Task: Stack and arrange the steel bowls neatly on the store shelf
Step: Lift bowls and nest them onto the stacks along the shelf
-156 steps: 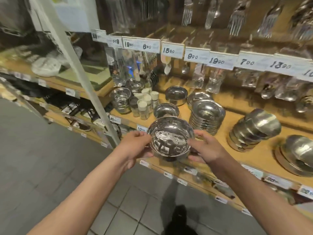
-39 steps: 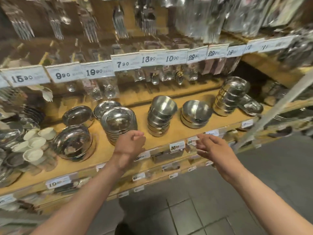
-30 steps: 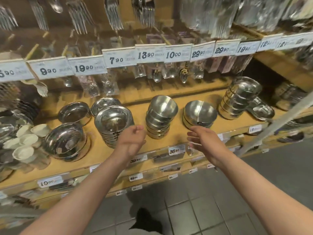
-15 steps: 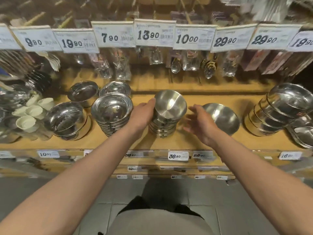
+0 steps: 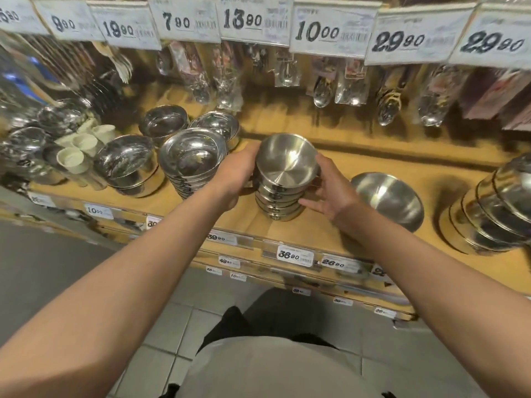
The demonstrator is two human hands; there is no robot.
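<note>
Left hand [image 5: 235, 173] is wrapped around the left side of the bowl stack [image 5: 283, 191], fingers curled against the upper bowls. Right hand [image 5: 330, 188] is pressed on the stack's right side, fingers spread along the lower bowls, thumb up near the top bowl [image 5: 287, 160]. Stack is thus clamped between both hands; whether it is lifted off the shelf [image 5: 321, 231] cannot be told, its base is seen touching the wood. Top bowl is tilted toward the back, not seated flat.

Obstructions are noted close by. Just left of the left hand a taller pile of shiny bowls [image 5: 192, 159] is found, nearly touching the wrist. Behind that, two more bowls [image 5: 163, 120] are set against the rear ledge. Further left a wide bowl [image 5: 126, 165] and a cluster of white-capped jars [image 5: 80, 145] are seen. To the right, a single matte bowl [image 5: 388, 198] is lying tipped, near the right wrist. At far right a leaning pile of large bowls [image 5: 494, 214] is seen, partly cut by the frame edge. Packaged spoons [image 5: 321, 87] are hung above under price tags [image 5: 253, 21].
</note>
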